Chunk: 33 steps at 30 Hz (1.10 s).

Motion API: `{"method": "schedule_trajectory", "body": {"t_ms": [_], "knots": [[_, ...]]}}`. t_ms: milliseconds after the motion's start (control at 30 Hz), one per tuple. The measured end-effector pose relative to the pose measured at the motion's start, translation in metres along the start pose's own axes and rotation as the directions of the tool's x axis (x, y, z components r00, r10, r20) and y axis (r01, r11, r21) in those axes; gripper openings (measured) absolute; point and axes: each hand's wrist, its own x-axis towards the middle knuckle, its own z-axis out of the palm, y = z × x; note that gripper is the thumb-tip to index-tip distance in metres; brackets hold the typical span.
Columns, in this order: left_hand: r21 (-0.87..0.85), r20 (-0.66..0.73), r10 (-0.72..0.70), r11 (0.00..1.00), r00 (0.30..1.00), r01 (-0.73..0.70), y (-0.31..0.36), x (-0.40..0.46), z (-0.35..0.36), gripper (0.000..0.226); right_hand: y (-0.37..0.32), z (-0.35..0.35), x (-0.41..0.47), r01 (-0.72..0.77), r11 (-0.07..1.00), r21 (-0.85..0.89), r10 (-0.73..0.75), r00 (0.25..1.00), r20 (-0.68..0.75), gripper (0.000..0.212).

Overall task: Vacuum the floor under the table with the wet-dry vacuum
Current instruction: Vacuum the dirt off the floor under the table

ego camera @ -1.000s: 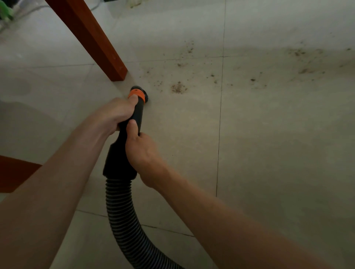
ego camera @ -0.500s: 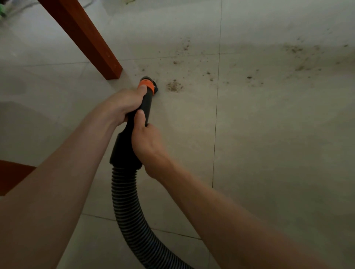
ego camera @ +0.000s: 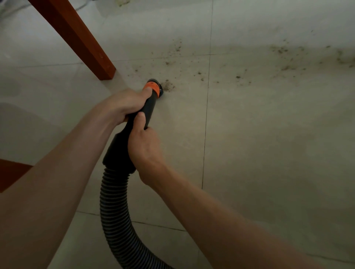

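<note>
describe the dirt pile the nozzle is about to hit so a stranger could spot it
Start at the orange-brown table leg on the pale tiled floor. Right of its foot, the nozzle meets the dirt pile. It is one dense brown clump, while the other dirt lies as scattered specks.

1. At your left edge, about mid-height, you see a flat reddish-brown wooden piece (ego camera: 11,172). Only a wedge of it shows, with a straight upper edge that slopes down to the right. An arm covers its lower part, so you cannot tell what it belongs to.
2. In the top-left corner, a thin pale line (ego camera: 13,9) runs across the floor (ego camera: 269,153). It may be a cord, but the corner is too blurred to be sure.
3. At the top edge, left of centre, you see a small yellowish patch (ego camera: 123,2) on the pale surface. The frame cuts it off, and its shape is unclear.
</note>
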Motion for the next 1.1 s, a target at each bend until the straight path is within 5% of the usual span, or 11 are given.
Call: {"method": "schedule_trajectory", "body": {"t_ms": [1100], "knots": [[-0.147,-0.019,0.003,0.989,1.000,-0.006,0.012,0.011,0.019,0.045,-0.009,-0.030,0.012,0.064,0.995,-0.077,-0.063,0.998,0.009,0.054]]}}
